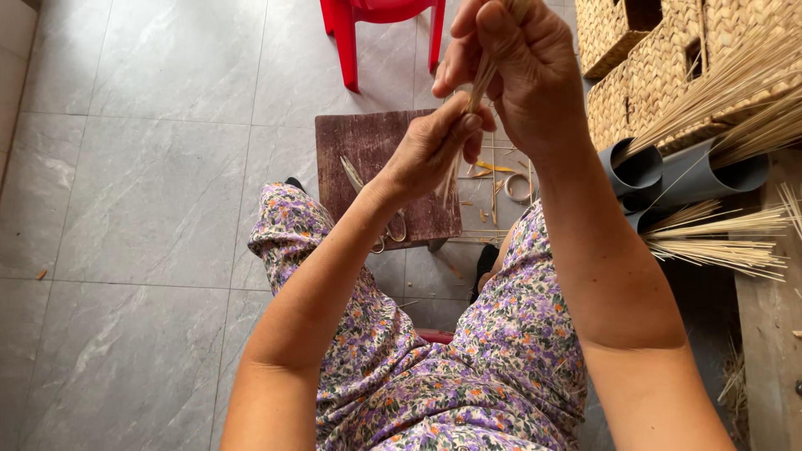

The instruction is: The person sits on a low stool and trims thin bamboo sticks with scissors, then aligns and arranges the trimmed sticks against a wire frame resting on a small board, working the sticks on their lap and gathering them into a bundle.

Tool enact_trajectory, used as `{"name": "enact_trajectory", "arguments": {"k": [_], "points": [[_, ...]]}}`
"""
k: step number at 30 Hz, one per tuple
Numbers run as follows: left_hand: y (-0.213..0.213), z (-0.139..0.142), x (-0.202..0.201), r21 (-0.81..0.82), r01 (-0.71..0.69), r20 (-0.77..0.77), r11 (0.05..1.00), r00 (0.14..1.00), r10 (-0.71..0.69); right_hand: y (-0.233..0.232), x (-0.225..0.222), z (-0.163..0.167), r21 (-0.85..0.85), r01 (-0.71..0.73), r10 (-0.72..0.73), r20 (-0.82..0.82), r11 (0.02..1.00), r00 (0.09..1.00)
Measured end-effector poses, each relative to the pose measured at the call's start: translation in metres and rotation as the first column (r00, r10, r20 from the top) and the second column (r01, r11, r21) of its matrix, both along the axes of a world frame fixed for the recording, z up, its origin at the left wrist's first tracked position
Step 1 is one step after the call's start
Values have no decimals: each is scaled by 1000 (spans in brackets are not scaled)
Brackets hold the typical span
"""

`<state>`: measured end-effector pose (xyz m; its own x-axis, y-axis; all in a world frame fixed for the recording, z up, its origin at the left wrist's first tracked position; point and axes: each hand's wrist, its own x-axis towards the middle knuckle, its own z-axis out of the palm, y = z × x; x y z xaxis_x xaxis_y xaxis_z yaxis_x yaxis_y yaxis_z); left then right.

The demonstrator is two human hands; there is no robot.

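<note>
We see one grey tiled floor point(150, 167) filling the left of the view, and on it one red plastic chair point(380, 17), only its legs and seat edge showing at the top. Our lap is covered by one flowered garment point(468, 367) in purple and orange.

At the upper right stand woven baskets point(643, 67); we count at least three, stacked close together. Below them lie three grey plastic pipes point(702, 171), open ends towards us, each stuffed with thin pale sticks point(718, 238) too many to count.

Ahead of our knees sits one small dark wooden board point(376, 159), serving as a low desk. On it lies one pair of scissors point(380, 213), partly hidden by our left forearm. Just beside the board, on a frame of thin slats, rests one roll of tape point(518, 188), with a few yellowish scraps point(493, 167) scattered near it.

Both hands are raised above the board. Our right hand point(522, 71) is uppermost, its fingers clenched around one small bundle of pale strips point(480, 79). Our left hand point(434, 142) sits just beneath it, its fingers pinching the same bundle lower down, so the strips run between the two hands and hang a little below the left one.
</note>
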<state>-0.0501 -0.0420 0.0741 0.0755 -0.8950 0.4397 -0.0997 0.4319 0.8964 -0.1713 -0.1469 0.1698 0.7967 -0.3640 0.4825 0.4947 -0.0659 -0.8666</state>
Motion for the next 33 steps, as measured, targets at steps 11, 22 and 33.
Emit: {"name": "enact_trajectory", "arguments": {"k": [11,22,33], "points": [[-5,-88,10,47,-188,82,981,980,184,9,9,-60,-25,100,-102,-135,995,986],[-11,-110,18,281,-156,-6,947,986,164,1,12,-60,1,96,-95,-130,995,987],[-30,-140,27,229,-231,-108,946,960,260,8,21,-39,-46,73,-79,-147,996,986]]}}
